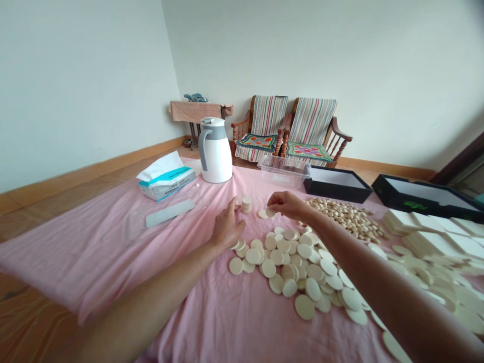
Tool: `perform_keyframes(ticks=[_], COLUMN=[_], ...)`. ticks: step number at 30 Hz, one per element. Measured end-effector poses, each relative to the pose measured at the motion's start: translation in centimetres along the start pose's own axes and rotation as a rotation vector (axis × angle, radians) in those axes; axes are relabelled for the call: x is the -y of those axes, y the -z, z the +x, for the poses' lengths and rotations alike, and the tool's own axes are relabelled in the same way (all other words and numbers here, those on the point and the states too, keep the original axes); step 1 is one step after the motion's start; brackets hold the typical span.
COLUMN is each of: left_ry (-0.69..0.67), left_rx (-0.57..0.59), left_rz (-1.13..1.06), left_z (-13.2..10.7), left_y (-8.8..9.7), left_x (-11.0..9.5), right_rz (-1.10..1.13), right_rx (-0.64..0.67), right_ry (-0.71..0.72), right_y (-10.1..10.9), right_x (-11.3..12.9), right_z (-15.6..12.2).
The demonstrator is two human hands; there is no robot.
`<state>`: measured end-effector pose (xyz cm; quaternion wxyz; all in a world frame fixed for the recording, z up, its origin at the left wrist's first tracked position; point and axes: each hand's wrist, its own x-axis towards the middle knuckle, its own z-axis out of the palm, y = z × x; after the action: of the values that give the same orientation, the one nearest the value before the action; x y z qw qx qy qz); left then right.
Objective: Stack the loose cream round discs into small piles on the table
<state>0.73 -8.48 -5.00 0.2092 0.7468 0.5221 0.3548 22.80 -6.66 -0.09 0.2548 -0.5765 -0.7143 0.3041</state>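
Well, the right hand [286, 204] is closed in a pinch on a thin round cream disc [269, 212], with fingers and thumb together on it, just beyond the wide loose pile of matching cream discs [287, 267]. The left hand [228, 228] stands open on the near-left side of that pile, fingers apart and holding nothing that shows, its fingertips just beside a short stack of cream discs [246, 204]. One more flat disc [262, 214] lies alone by the pinching fingers [273, 199].

All of this rests on a creased pink cloth [94, 252]. Beyond the pile stand a white-and-grey insulated jug [215, 151], a clear plastic tub [283, 171] and a black open box [336, 185]. To the pile's right lies a heap of small tan round pieces [346, 218].
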Motion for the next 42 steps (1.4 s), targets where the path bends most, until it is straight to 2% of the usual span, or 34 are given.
perform_keyframes(ticks=[6,10,16,25,29,32,35,36,38,42], left_ry=[0.009,0.018,0.019,0.041,0.078,0.093,0.091,0.089,0.084,0.076], left_rx=[-0.007,-0.005,-0.020,-0.123,-0.184,-0.205,-0.200,-0.196,-0.187,-0.176], left_rz=[0.011,0.009,-0.025,-0.154,-0.215,-0.246,-0.261,-0.262,-0.259,-0.244], left_z=[0.0,0.0,0.1,0.5,0.9,0.9,0.7,0.7,0.6,0.8], left_y=[0.0,0.1,-0.1,-0.2,-0.1,-0.1,-0.2,-0.2,-0.3,-0.4], left_x=[-0.2,-0.3,-0.1,0.8,1.2,1.2,1.1,1.1,1.1,1.3], right_rz=[-0.014,-0.088,-0.273,-0.520,-0.528,-0.499,-0.399,-0.401,-0.421,-0.464], right_rx=[0.022,0.005,-0.058,-0.050,-0.048,0.017,0.270,0.301,0.318,0.318], right_ry=[-0.036,-0.047,0.006,0.092,0.086,0.123,0.278,0.318,0.367,0.360], right_y=[-2.2,-2.7,-2.4,-3.9,-2.8,-1.3,-0.2,-0.1,-0.3,-1.2], right_x=[-1.1,-1.4,-0.7,0.7,1.0,1.8,2.7,2.9,3.2,3.5], right_z=[2.7,3.2,2.3,0.4,-0.4,-2.2,-4.6,-5.4,-6.5,-7.2])
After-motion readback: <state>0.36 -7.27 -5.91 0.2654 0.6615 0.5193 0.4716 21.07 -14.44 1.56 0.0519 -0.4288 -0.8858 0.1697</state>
